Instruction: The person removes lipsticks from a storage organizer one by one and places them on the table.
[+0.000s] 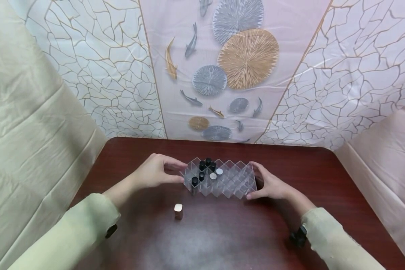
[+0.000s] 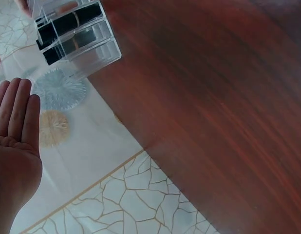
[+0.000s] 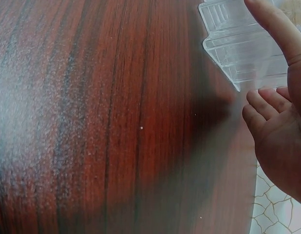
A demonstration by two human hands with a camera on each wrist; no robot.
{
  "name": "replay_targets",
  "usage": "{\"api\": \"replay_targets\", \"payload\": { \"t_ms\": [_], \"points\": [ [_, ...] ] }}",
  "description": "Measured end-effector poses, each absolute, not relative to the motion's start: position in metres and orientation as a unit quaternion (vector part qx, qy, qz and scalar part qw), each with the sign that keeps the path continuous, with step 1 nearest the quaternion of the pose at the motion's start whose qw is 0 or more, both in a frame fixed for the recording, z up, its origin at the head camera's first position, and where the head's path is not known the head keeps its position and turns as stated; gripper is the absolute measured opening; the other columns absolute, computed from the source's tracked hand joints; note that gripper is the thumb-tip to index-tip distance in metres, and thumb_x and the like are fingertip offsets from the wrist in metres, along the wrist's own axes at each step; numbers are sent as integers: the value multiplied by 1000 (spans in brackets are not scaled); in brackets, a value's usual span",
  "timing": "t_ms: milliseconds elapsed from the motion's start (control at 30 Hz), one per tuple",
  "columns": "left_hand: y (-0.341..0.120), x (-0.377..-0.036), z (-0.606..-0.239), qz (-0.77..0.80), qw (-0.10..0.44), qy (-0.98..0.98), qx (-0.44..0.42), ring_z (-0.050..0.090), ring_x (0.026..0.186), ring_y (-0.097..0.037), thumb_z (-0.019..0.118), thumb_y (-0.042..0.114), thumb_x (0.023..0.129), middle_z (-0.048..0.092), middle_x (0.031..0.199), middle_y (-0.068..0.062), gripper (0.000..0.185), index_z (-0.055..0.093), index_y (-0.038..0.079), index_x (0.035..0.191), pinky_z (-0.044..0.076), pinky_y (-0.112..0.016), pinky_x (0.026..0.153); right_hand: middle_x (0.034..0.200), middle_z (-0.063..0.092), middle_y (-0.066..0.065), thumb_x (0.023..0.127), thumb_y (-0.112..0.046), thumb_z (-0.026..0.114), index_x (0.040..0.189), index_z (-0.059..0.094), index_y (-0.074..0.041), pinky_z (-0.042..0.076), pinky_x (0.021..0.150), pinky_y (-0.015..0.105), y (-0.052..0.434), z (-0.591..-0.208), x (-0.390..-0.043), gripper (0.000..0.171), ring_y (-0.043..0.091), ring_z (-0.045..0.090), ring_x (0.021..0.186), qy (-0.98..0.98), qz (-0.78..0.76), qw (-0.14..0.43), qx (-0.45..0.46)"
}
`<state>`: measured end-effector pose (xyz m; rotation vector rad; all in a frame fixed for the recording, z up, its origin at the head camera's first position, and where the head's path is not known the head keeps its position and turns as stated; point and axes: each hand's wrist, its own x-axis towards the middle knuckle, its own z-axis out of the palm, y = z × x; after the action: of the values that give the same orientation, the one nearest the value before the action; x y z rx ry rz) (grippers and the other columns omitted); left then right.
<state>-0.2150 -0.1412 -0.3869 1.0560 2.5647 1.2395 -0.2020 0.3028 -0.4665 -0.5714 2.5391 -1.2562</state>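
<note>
A clear plastic lipstick organizer (image 1: 234,184) with diamond-shaped compartments lies between the two hands on the dark table. Several black-capped tubes (image 1: 201,176) stand in its left part, with two pale round tops (image 1: 219,171) beside them. At the left end, my left hand (image 1: 155,172) has its thumb and forefinger tips right at the wall; its other fingers look straight in the left wrist view. My right hand (image 1: 271,185) grips the right end, thumb at the front corner and forefinger at the back one. The right wrist view shows that ribbed clear end (image 3: 233,48) close up.
A small tube with a shiny gold-coloured top (image 1: 178,212) stands upright in front of the organizer, toward the left. Behind the reddish-brown table (image 1: 222,240) hangs a patterned cloth (image 1: 175,112), with plain pale cloth (image 1: 30,112) on both sides.
</note>
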Motion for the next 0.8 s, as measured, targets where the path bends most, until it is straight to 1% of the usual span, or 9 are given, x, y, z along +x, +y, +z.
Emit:
{"api": "replay_targets", "payload": {
  "t_ms": [67,233,300,467,567,800],
  "points": [
    [-138,-219,-385,404,46,846,345,77,109,-18,91,22,86,81,117,-5,40,81,12,124,61,-39,95,166,30,32,78,-17,98,164,15,4,31,120,62,303,-466,-201,122,51,39,150,872,-430,125,-198],
    [-131,-227,-379,391,37,860,327,76,111,-14,91,24,86,80,119,2,42,81,14,125,60,-40,96,166,29,32,78,-15,98,164,15,5,30,120,65,303,-465,-201,121,52,38,151,867,-438,127,-201],
    [-129,-231,-378,384,33,864,325,75,112,-13,91,26,86,80,120,2,42,81,14,126,60,-40,97,167,28,32,78,-14,98,164,14,5,29,120,65,303,-466,-201,122,52,37,152,865,-442,129,-199],
    [-123,-241,-379,367,24,871,326,75,114,-15,92,29,86,80,120,0,45,81,13,127,59,-38,98,167,28,31,78,-15,98,164,15,4,30,120,62,303,-469,-202,122,51,37,152,864,-445,129,-197],
    [-121,-245,-380,354,27,878,321,75,114,-16,92,30,85,80,121,0,47,80,13,128,58,-39,99,167,28,32,77,-15,98,164,15,5,30,120,61,304,-469,-203,122,51,37,152,865,-444,127,-197],
    [-117,-246,-387,342,46,882,322,74,117,-20,93,30,85,79,124,-2,50,79,12,129,57,-43,101,166,28,32,78,-15,98,164,15,6,31,119,65,303,-468,-202,122,53,37,151,867,-440,126,-197]
  ]
}}
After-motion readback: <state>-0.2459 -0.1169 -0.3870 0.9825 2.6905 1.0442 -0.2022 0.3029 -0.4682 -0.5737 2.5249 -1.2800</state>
